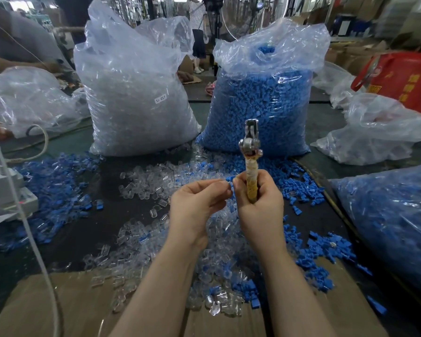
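While the right hand (pixel 259 203) clasps a tape-wrapped, metal-headed hand tool (pixel 250 161) upright above the dark tabletop (pixel 83 227), the left hand (pixel 199 203) pinches a small blue plastic cap (pixel 229 179) between both hands, perhaps mating it to a clear piece. Next it likely needs seating in the tool's head.

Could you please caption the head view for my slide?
Right hand grips a wrapped tool; left hand pinches a blue piece.

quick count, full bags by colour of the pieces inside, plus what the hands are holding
bags of blue pieces: 2
bag of clear pieces: 1
tool gripped by right hand: 1
blue piece pinched by left hand: 1
total: 5
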Available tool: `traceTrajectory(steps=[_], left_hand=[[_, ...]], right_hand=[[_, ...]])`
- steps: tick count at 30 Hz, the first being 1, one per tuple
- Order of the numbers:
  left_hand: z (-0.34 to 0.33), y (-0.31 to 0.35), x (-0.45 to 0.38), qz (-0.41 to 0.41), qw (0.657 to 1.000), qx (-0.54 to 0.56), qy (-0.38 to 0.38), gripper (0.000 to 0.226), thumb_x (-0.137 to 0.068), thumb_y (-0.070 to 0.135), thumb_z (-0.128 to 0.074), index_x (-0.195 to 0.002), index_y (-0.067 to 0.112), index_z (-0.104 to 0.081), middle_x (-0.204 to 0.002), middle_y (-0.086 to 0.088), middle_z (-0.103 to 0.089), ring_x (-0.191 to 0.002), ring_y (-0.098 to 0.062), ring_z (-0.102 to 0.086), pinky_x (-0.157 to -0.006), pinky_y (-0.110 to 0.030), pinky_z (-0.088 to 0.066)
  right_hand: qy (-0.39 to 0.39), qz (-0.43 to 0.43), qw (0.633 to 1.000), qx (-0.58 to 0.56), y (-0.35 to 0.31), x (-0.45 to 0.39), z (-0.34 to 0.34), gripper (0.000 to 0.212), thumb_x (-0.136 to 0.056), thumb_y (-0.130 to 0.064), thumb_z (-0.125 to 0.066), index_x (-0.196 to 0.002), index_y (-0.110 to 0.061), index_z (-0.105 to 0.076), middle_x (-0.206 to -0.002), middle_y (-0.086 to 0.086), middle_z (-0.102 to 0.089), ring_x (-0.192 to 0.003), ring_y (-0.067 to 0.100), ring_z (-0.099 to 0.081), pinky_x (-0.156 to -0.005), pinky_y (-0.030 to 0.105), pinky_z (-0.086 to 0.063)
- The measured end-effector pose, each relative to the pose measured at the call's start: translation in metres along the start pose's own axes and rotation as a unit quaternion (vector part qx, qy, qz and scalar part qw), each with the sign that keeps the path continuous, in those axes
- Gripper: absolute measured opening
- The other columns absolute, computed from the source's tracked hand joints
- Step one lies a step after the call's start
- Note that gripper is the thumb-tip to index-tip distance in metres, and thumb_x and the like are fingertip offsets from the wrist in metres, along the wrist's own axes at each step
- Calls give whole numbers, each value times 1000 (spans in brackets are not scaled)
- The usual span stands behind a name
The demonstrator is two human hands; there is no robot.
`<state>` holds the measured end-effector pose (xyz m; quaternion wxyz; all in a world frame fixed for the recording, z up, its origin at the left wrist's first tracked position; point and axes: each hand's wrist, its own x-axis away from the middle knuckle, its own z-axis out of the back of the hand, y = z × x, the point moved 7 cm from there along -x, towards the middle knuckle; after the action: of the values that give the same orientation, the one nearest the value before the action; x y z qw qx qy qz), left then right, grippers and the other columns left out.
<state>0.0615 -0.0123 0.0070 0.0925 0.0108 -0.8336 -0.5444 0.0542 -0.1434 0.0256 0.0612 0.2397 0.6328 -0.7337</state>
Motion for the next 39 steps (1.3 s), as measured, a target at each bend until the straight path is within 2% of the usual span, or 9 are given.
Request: traceTrajectory(steps=[2,7,13,20,25,28,30,33,39], left_hand=[[0,0,1,-9,1000,-4,10,6,-79,1,-73,-77,7,-73,-81,-13,-74,-77,-19,-70,-74,-27,-54],[1,7,4,-59,997,-36,25,13,-79,1,-75,-72,12,-75,-77,-10,-75,-73,-18,-71,-63,-21,-53],[0,14,6,-120,986,-113,33,8,-79,2,-77,-79,10,-74,-75,-4,-75,-72,-13,-73,-62,-14,-51],[3,19,6,-167,965,-191,62,8,-79,9,-79,-77,13,-73,-72,0,-74,-73,-16,-71,-68,-24,-58],[7,22,5,-191,959,-198,68,9,-82,8,-76,-78,13,-71,-69,1,-72,-66,-8,-68,-62,-16,-53],[10,22,1,-182,969,-157,47,7,-85,6,-72,-81,10,-69,-67,1,-71,-63,-5,-66,-61,-12,-50],[14,25,-1,-187,971,-140,41,8,-87,5,-70,-82,10,-67,-67,3,-70,-64,-6,-66,-63,-14,-50],[18,29,-3,-198,972,-121,35,8,-89,4,-67,-83,10,-66,-67,4,-70,-65,-6,-66,-65,-15,-52],[25,38,-4,-224,966,-128,29,9,-92,4,-63,-85,9,-65,-67,7,-69,-65,-3,-63,-65,-15,-51]], right_hand=[[-2,6,1000,11,-1,1,-2,15,-95,-19,-64,-83,-21,-55,-61,-20,-54,-53,0,-47,-51,12,-38],[1,3,1000,13,-2,1,-3,14,-93,-22,-65,-83,-21,-56,-63,-18,-56,-54,0,-47,-53,15,-40],[-13,-9,1000,12,3,-1,-2,15,-94,-17,-64,-83,-23,-57,-60,-21,-55,-53,-1,-47,-51,12,-38],[-39,-21,999,25,9,-2,-4,9,-93,-21,-60,-84,-19,-60,-56,-13,-49,-51,3,-40,-49,17,-36],[-104,-71,992,9,14,-3,-4,6,-93,-14,-63,-88,-17,-63,-71,12,-56,-61,9,-47,-55,21,-41],[-169,-108,979,38,21,-4,1,8,-89,-13,-66,-91,-20,-62,-73,4,-55,-63,7,-48,-59,20,-43],[-213,-125,967,59,25,-3,4,12,-83,-20,-68,-92,-21,-61,-78,1,-55,-68,10,-50,-66,29,-45],[-263,-133,951,96,27,1,4,28,-70,-31,-63,-95,-19,-59,-82,4,-54,-73,17,-51,-71,38,-43],[-306,-129,935,124,26,7,-2,37,-69,-30,-63,-100,-11,-53,-97,22,-54,-70,18,-46,-66,34,-37]])
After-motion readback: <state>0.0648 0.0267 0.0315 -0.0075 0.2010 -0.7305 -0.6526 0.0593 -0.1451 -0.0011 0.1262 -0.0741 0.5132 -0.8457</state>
